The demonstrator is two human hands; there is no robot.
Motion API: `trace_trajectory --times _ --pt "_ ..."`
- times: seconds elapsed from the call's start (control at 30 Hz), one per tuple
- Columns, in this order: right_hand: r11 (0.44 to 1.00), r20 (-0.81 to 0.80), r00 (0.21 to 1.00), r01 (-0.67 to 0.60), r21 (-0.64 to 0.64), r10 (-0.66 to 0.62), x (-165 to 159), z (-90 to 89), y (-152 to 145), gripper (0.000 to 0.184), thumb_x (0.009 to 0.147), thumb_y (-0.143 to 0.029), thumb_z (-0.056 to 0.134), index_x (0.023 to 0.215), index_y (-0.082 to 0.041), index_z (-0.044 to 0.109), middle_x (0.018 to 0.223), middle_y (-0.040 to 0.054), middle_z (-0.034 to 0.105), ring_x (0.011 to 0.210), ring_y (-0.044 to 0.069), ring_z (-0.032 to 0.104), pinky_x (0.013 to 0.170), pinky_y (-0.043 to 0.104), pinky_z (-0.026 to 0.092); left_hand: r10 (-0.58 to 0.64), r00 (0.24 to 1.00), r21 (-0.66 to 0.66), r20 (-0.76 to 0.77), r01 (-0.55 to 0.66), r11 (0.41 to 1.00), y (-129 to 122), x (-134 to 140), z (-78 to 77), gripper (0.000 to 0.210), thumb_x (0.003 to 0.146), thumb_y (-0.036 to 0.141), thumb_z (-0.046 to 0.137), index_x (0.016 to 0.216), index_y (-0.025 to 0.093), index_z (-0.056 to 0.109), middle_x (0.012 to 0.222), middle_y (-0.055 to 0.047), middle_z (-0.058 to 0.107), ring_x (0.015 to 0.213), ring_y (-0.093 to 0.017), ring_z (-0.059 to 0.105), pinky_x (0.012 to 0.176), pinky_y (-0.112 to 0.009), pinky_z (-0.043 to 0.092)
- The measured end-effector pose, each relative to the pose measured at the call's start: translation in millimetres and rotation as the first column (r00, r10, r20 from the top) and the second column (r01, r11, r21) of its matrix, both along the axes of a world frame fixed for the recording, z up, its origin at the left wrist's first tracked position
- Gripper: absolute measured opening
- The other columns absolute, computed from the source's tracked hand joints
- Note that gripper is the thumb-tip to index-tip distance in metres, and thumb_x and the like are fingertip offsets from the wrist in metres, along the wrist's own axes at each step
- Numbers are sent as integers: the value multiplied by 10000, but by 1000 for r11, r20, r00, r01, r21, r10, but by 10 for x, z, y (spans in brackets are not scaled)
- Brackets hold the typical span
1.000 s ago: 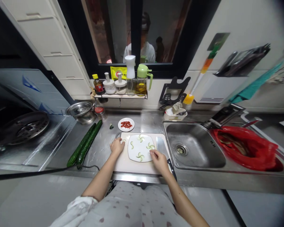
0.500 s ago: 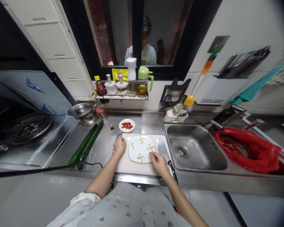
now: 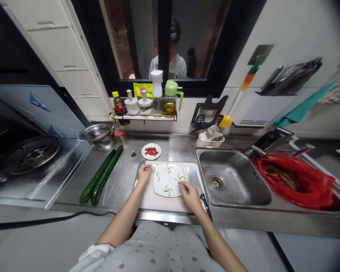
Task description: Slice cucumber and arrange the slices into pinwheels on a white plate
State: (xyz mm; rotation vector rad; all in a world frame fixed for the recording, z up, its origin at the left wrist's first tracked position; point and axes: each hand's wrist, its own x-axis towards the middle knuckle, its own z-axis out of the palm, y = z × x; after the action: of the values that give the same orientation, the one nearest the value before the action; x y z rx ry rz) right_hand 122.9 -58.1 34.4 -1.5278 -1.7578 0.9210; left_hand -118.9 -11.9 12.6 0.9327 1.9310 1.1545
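In the head view a white squarish plate lies on a pale cutting board. Thin cucumber slices form pinwheels on it, and one curved slice sits alone toward its left. My left hand is at the plate's upper left, its fingers pinched on a pale cucumber slice. By the plate's right edge is my right hand, thumb and fingertips pressed together; what they hold, if anything, is too small to make out. A knife with a black handle rests along the board's right side.
Two whole cucumbers lie at the left. Behind the board stands a small dish of red pieces. The sink and a red plastic bag are at the right. Seasoning containers line a wall shelf.
My left hand has shifted slightly, its fingers extending toward the plate with the slice showing more clearly. My right hand stays by the plate's edge. The black cord at lower left has moved down.
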Motion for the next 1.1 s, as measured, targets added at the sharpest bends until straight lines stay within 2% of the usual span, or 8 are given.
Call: trace_trajectory --times 0.07,0.13,0.3,0.47,0.63,0.97,1.03,1.1 --pt "1000 -30 1000 9 18 -8 -49 86 57 404 824 -441 445 946 -165 714 702 60 683 650 189 608 638 278 473 -4 974 84 228 -16 996 -21 52 169 262 700 242 618 932 124 647 755 -43 673 712 -136 630 698 -249 469" --pt "998 -70 998 13 55 -10 -121 221 130 388 825 -436 462 950 -164 708 653 38 651 599 166 571 607 266 456 -43 941 153 334 -9 988 -58 96 376 318 651 276 681 933 133 648 731 -30 670 699 -136 623 691 -251 460" --pt "983 -190 981 1 183 35 -357 666 305 306 825 -398 524 952 -178 695 773 40 676 647 153 558 641 274 455 -201 867 342 455 38 939 -180 184 905 427 572 337 789 929 157 638 712 -4 671 706 -126 622 723 -247 439" --pt "966 -287 950 -46 253 120 -544 973 392 240 830 -368 561 945 -200 688 892 51 684 736 158 583 670 274 458 -299 840 399 453 109 911 -292 230 1214 450 577 301 809 961 166 617 708 13 663 677 -109 606 724 -242 437" --pt "963 -327 931 -78 258 163 -625 1101 398 200 820 -346 588 915 -198 684 895 49 656 767 157 591 586 245 418 -332 829 415 450 135 900 -355 239 1315 440 609 277 797 990 175 602 708 25 650 667 -93 590 706 -228 434" --pt "966 -384 901 -118 229 201 -665 1165 374 169 807 -352 597 746 -198 629 799 25 620 776 154 568 561 228 399 -337 826 412 451 142 900 -371 302 1314 488 601 299 806 1023 182 588 751 18 645 672 -86 580 664 -203 423" --pt "970 -416 891 -95 222 182 -649 1192 373 173 816 -358 592 755 -199 621 802 23 616 774 154 570 571 233 405 -285 829 375 481 99 922 -401 329 1311 454 615 356 800 982 184 596 746 19 640 622 -68 554 593 -177 395" --pt "966 -438 881 -71 248 177 -630 1224 365 167 825 -354 591 763 -202 619 822 24 616 789 156 574 600 244 419 -281 775 273 566 145 951 -449 362 1306 396 682 498 725 865 166 609 671 18 612 529 -50 497 500 -163 336"
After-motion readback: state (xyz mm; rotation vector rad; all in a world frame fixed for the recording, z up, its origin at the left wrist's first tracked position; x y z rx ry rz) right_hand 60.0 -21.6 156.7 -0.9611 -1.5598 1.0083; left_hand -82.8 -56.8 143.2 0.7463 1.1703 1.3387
